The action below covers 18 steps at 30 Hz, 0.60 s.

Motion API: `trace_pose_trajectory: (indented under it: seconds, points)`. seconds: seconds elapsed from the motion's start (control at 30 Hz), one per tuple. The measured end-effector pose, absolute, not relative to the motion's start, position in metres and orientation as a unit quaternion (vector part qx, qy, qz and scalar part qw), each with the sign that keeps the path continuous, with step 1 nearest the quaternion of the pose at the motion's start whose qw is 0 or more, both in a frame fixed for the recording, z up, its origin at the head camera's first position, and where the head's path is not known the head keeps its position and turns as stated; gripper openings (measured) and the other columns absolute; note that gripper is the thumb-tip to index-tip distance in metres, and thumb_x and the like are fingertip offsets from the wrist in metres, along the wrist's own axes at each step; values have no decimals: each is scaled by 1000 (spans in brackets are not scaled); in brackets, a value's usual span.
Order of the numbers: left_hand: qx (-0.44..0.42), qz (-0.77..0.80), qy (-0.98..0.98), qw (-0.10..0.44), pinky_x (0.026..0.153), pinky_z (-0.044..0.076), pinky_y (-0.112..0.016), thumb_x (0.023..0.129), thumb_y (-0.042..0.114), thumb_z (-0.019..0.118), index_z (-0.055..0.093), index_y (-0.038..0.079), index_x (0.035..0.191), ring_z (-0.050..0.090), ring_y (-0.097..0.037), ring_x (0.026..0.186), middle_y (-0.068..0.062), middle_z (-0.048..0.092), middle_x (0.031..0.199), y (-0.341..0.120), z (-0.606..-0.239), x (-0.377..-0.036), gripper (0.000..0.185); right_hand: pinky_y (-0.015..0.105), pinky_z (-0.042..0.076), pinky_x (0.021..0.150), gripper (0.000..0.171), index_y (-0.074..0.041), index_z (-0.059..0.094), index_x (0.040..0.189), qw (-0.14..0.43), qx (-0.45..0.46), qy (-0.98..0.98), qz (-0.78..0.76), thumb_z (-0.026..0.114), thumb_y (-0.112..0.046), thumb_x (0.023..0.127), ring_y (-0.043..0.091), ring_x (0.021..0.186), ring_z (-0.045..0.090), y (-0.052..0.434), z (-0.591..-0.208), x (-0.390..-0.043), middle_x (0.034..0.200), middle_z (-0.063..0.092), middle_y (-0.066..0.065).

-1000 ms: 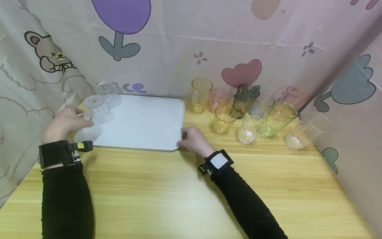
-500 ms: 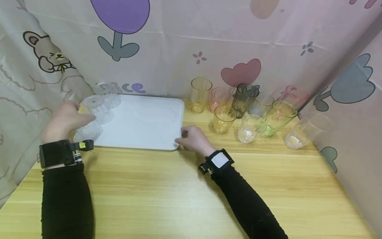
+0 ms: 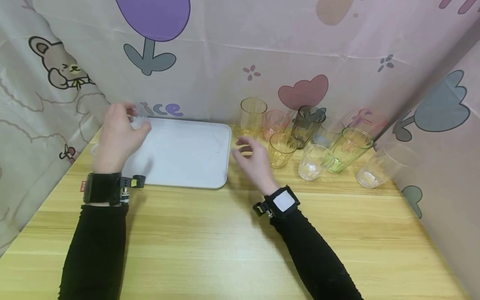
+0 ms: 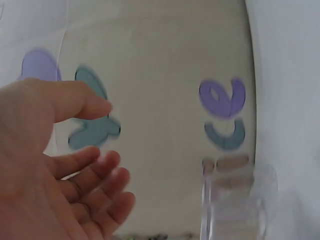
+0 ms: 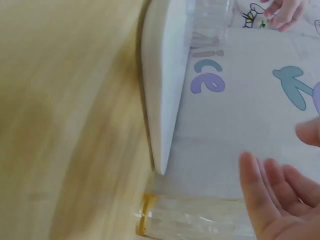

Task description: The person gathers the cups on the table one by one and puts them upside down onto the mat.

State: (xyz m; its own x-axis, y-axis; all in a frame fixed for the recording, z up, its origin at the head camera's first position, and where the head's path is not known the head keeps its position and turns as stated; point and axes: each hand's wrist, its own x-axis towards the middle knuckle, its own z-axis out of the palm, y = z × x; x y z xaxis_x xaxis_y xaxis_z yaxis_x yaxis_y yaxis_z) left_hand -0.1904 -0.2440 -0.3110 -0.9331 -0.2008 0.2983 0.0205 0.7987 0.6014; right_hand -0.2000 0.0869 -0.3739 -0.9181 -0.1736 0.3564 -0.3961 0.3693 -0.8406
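Two hands spread loose, left hand (image 3: pixel 120 135) over tray's (image 3: pixel 187 162) far-left corner, right hand (image 3: pixel 253 160) off its right edge, holding nothing

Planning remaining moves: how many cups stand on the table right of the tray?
9. Along the curtain: tall yellow cup, pink cup, dark grey cup, bluish cup, far pink cup. In front: short yellow cup, clear cup, green cup, large clear cup. Crowding may hide another.

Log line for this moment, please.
left hand: open, near clear cup | right hand: open, off white tray | yellow cup: nearest
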Motion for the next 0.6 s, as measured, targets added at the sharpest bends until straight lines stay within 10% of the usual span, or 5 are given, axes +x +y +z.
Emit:
trace_pose_trajectory:
  seconds: [0.33, 0.6]
  points:
    - [-67, -298, -932, 194, 90, 48, -53, 98, 16, 62, 49, -6, 139, 53, -39, 110, -22, 56, 121, -190, -325, -197, 49, 47, 48, 109, 52, 1, 56, 142, 254, 154, -791, 535, 71, -13, 95, 30, 129, 54, 109, -366, -202, 143, 55, 15]
    - [-165, -280, -941, 94, 90, 53, -50, 97, 19, 65, 56, -4, 134, 57, -34, 109, -18, 61, 119, -142, -351, -201, 44, 39, 24, 124, 68, -1, 46, 151, 302, 100, -804, 502, 74, -17, 91, 25, 147, 36, 129, -364, -207, 157, 42, 17]
